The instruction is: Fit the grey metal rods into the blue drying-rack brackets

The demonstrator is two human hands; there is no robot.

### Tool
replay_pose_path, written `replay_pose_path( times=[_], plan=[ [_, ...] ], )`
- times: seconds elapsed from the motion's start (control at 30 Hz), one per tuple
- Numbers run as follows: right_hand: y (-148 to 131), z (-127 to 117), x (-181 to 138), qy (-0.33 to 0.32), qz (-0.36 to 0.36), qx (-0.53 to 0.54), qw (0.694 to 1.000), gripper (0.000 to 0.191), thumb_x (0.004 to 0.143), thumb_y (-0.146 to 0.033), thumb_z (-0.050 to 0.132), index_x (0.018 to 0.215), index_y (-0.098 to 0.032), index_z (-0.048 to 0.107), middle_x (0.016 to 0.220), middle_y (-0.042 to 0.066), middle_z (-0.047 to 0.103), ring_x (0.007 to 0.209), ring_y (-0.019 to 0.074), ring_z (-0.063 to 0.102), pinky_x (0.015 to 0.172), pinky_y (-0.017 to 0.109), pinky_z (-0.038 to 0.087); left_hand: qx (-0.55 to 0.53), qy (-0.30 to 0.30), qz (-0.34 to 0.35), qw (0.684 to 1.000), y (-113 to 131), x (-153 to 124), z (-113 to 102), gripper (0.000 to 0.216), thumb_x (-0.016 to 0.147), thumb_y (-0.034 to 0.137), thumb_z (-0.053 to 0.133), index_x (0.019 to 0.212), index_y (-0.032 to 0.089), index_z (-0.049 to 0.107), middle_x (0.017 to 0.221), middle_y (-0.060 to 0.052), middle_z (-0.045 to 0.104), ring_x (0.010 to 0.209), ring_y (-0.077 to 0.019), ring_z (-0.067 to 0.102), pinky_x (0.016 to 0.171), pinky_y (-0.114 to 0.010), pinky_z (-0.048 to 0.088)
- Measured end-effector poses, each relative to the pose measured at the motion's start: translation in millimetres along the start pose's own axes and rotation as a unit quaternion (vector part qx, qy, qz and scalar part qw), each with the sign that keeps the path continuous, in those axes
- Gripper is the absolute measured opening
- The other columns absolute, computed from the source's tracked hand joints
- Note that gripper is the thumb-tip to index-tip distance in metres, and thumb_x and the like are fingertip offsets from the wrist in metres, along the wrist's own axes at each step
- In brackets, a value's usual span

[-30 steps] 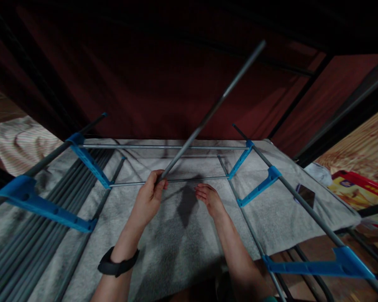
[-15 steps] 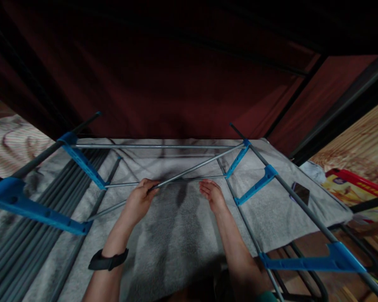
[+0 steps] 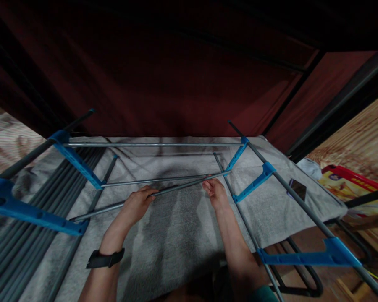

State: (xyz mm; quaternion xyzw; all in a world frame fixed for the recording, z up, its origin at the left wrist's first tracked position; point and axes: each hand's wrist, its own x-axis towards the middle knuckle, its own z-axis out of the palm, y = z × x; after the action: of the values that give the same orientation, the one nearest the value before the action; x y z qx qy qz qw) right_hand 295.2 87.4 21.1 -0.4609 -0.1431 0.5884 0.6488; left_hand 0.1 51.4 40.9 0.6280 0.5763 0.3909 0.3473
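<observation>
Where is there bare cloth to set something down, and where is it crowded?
Gray cloth is bare between the forearms, nearer than the held tube, and between the right rails, nearer than their middle bracket. Left is crowded: tubes lie side by side.

We look out from a single camera worn on the person's head, facing forward and downward over the forearms (image 3: 116, 233), which rise from the bottom edge. From close above, we see the left hand (image 3: 137, 204) and right hand (image 3: 216, 193) near mid-view, with gray terry cloth (image 3: 176, 235) beneath. Farther off, we face a dark red panel (image 3: 176, 96) across the upper half; our right edge reaches a wood-grain surface (image 3: 349, 130).
</observation>
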Motion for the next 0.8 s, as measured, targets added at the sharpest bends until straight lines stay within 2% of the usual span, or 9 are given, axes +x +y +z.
replay_pose_path(
  times=[0.13,0.23,0.4,0.57,0.8],
  plan=[
    [-3.2,-5.8,4.8,0.01,0.01,0.026,1.0,0.014,0.078,-0.007,0.059,0.079,-0.02,0.063,0.076,-0.001,0.074,0.068,0.0112,0.07,0.066,0.022,0.06,0.212,-0.07,0.042,0.974,-9.1,-0.9,-2.8,0.034,0.087,0.027,0.047,0.108,0.022,0.074,0.107,-0.01,0.072,0.095,-0.0258,0.067,0.092,-0.037,0.048],
    [-6.4,-8.7,7.6,0.024,0.011,0.038,0.999,0.013,0.085,-0.01,0.058,0.08,-0.02,0.064,0.076,0.001,0.075,0.068,0.012,0.071,0.065,0.023,0.061,0.293,-0.076,0.044,0.952,-13.7,-1.0,-2.8,0.04,0.09,0.027,0.04,0.116,0.021,0.071,0.115,-0.011,0.07,0.105,-0.0263,0.066,0.094,-0.037,0.047],
    [-11.2,-12.5,11.5,0.049,-0.002,0.032,0.998,0.015,0.087,-0.01,0.063,0.076,-0.02,0.063,0.073,0.0,0.074,0.062,0.0113,0.07,0.063,0.022,0.061,0.327,-0.083,0.021,0.941,-11.4,-2.3,-2.2,0.037,0.088,0.024,0.044,0.116,0.022,0.067,0.119,-0.01,0.07,0.105,-0.0259,0.067,0.093,-0.036,0.046],
    [-14.1,-18.1,16.3,0.062,-0.018,0.027,0.998,0.017,0.087,-0.01,0.065,0.074,-0.02,0.061,0.07,-0.003,0.073,0.06,0.0092,0.069,0.064,0.02,0.06,0.342,-0.071,-0.016,0.937,-6.9,-3.8,-3.4,0.03,0.085,0.022,0.048,0.111,0.022,0.065,0.115,-0.009,0.072,0.103,-0.0264,0.068,0.088,-0.036,0.047],
    [-15.5,-25.3,20.8,0.077,-0.036,0.018,0.996,0.017,0.088,-0.01,0.06,0.075,-0.021,0.06,0.066,-0.004,0.072,0.059,0.0093,0.069,0.061,0.022,0.06,0.406,-0.068,-0.026,0.911,1.4,-4.1,-3.1,0.035,0.084,0.012,0.041,0.108,0.021,0.065,0.116,-0.011,0.071,0.105,-0.0277,0.068,0.091,-0.042,0.045]
  ],
)
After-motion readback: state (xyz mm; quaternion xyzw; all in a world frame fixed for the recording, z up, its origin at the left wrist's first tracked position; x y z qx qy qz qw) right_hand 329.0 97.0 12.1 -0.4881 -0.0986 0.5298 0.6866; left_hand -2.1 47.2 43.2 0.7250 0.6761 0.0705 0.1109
